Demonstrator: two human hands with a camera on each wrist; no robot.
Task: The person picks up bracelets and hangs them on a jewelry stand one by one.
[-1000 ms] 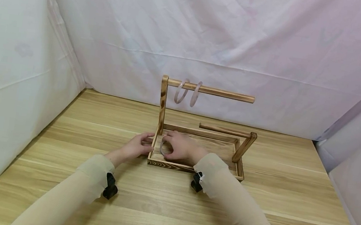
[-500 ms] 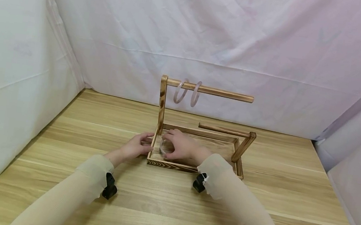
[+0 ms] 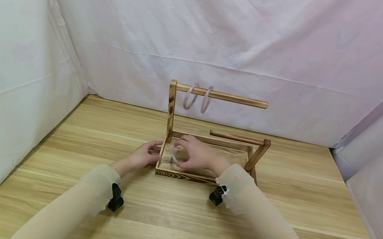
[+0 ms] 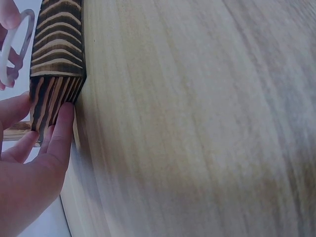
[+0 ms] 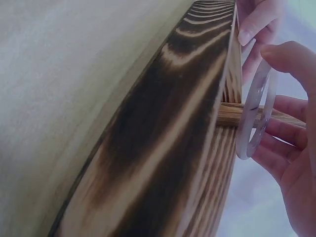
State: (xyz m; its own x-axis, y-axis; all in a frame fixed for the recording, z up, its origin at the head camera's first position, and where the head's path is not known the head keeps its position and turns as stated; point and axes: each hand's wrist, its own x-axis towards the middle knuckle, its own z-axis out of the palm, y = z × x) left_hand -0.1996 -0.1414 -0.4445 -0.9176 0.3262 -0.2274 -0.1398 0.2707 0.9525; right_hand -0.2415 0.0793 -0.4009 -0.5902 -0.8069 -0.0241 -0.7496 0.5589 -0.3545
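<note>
In the head view, my right hand (image 3: pixel 194 152) reaches over the wooden tray (image 3: pixel 184 176) of a two-bar stand and holds a pale, translucent bangle (image 3: pixel 174 155) near its left end. The right wrist view shows that bangle (image 5: pixel 249 116) on edge between thumb and fingers. My left hand (image 3: pixel 141 154) rests against the left end of the tray. In the left wrist view, its extended fingers (image 4: pixel 61 131) touch the striped end wall. Two pale pinkish bangles hang from the stand's upper bar (image 3: pixel 238 98): the left bangle (image 3: pixel 185 102) and the right bangle (image 3: pixel 203 106).
A shorter lower bar (image 3: pixel 236 137) runs leftward from the right post (image 3: pixel 257 156). The tall left post (image 3: pixel 171 110) carries the upper bar. The stand is on a wood-grain table (image 3: pixel 170 221), with white cloth (image 3: pixel 295 48) hanging behind and at both sides.
The right hand has shifted slightly up and right with its bangle, and the right forearm has swung a little right. The left hand stays at the tray's end.
</note>
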